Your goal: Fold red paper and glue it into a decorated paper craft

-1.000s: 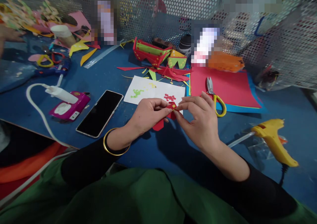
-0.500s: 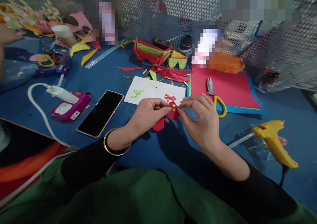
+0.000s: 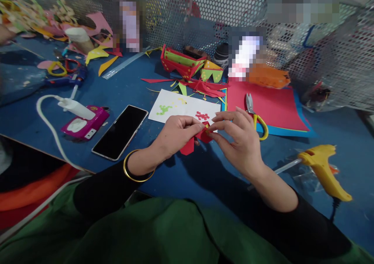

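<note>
My left hand (image 3: 177, 137) pinches a folded red paper piece (image 3: 187, 147) between thumb and fingers, above the blue table. Small yellow paper squares (image 3: 207, 126) sit on its face, partly covered by fingertips. From the other side, the thumb and index finger of my right hand (image 3: 241, 143) close together at the paper's right part, over the yellow squares; the exact contact is hidden. Just behind lies a white card (image 3: 189, 105) with red bits (image 3: 202, 116), green bits (image 3: 163, 109) and yellow bits (image 3: 179, 101) on it.
Yellow-handled scissors (image 3: 257, 120) rest by red sheets (image 3: 271, 104). A yellow glue gun (image 3: 321, 162) lies at right. Leftward are a phone (image 3: 120, 131) and a purple power socket (image 3: 84, 127) with its white cable. Red paper glasses (image 3: 181, 63) and scraps lie behind. Part of another person's hand shows far left.
My right fingertips have moved slightly left over the red paper, now covering more of the yellow squares. The other person's hand at far left has drawn back toward the frame's edge.
</note>
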The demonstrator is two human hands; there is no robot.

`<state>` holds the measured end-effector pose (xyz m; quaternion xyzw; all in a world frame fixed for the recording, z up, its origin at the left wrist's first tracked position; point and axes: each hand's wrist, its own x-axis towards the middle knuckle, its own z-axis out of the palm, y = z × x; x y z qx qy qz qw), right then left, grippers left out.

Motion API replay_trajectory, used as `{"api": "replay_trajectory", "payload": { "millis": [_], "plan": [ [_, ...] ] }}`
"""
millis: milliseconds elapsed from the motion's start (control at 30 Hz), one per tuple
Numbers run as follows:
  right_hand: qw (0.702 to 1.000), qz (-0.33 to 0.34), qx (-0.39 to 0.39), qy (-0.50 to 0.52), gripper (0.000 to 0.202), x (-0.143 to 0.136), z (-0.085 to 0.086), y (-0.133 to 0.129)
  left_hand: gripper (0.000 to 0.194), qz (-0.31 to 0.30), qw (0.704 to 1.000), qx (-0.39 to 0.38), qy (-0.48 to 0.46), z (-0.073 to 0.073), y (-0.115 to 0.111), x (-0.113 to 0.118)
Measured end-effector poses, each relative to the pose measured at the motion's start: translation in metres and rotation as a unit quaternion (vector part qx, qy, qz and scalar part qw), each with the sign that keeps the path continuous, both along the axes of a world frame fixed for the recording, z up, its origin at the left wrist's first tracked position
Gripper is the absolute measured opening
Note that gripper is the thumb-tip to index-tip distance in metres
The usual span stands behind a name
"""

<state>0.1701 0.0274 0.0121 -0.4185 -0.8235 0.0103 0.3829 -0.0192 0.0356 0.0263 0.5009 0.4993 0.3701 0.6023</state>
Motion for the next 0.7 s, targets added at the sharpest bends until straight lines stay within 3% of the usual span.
{"api": "replay_trajectory", "payload": {
  "millis": [167, 467, 700],
  "plan": [
    [0.999, 0.021, 0.003, -0.034, 0.009, 0.0023, 0.0021, 0.0015, 0.024, -0.032, 0.997, 0.051, 0.052, -0.0024, 0.0009, -0.0023],
    [0.999, 0.027, -0.005, -0.036, 0.008, 0.0017, 0.0026, 0.0014, 0.022, -0.05, 0.998, 0.045, 0.018, -0.0039, 0.001, -0.0024],
    [0.999, 0.028, -0.015, -0.021, 0.01, 0.0003, 0.0032, 0.001, 0.024, -0.046, 0.997, 0.054, 0.043, -0.0043, 0.0014, -0.0028]
  ]
}}
